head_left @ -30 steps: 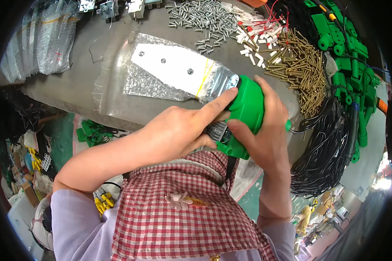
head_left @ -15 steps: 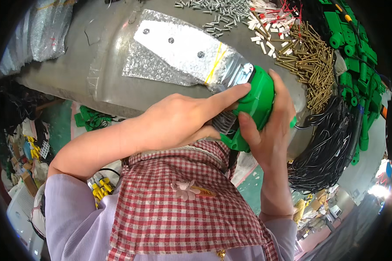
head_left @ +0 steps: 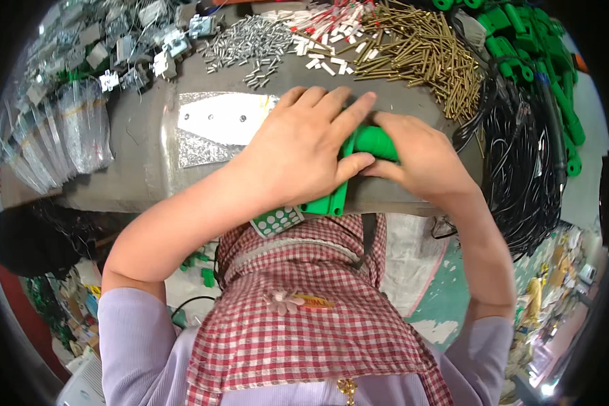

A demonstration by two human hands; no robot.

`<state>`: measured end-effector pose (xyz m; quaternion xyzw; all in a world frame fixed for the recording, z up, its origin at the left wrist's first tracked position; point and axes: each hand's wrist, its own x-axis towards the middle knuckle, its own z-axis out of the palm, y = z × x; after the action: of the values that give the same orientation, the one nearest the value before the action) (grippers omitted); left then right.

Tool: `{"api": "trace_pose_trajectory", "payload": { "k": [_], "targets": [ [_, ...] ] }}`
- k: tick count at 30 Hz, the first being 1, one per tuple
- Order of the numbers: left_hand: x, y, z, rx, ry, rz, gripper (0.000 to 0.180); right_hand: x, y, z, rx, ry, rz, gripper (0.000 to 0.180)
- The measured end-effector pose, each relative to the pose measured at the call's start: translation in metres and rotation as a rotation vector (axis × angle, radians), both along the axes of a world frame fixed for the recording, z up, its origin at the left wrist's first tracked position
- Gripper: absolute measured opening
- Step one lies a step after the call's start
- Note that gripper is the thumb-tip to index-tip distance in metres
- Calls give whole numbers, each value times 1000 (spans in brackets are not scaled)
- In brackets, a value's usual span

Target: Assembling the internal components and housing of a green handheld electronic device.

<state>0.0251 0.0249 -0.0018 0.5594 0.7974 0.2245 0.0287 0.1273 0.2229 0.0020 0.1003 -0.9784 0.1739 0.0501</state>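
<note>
A green plastic tool housing [head_left: 325,205] lies along the near edge of the worktable, with a rounded green handle-like part [head_left: 377,142] on its right. My left hand [head_left: 304,145] lies over the housing from the left, fingers bent across its top and thumb pressed on the green plastic. My right hand [head_left: 426,157] grips the rounded part between thumb and fingers. Pale and dotted with round holes, a panel [head_left: 277,221] shows below my left wrist. A white tapered plate [head_left: 216,118] with dark round spots, on bubble wrap [head_left: 199,154], reaches under my left hand, which hides its right end.
Grey screws [head_left: 247,44], white sleeves [head_left: 328,66] and brass-coloured screws [head_left: 419,51] lie in heaps at the back. Coiled black cables [head_left: 521,169] and green housings [head_left: 521,40] fill the right side. Small metal-and-clear parts [head_left: 115,51] and plastic bags [head_left: 74,139] sit at the left.
The view has shifted, showing more of the table's left. The green housing has turned and come down at the table edge. My left hand has spread over it; my right has moved to its rounded part.
</note>
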Motion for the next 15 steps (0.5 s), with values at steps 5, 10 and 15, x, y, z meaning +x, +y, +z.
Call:
{"api": "trace_pose_trajectory", "payload": {
  "k": [5, 10, 15],
  "targets": [
    [-5, 23, 65, 372, 94, 0, 72, 3, 13, -47, -132, -10, -44, 35],
    [8, 19, 0, 112, 121, -63, 67, -11, -3, -11, 283, -180, 137, 34],
    [-6, -2, 1, -72, -17, 159, 52, -30, 6, -5, 32, -131, 130, 31]
  ]
}}
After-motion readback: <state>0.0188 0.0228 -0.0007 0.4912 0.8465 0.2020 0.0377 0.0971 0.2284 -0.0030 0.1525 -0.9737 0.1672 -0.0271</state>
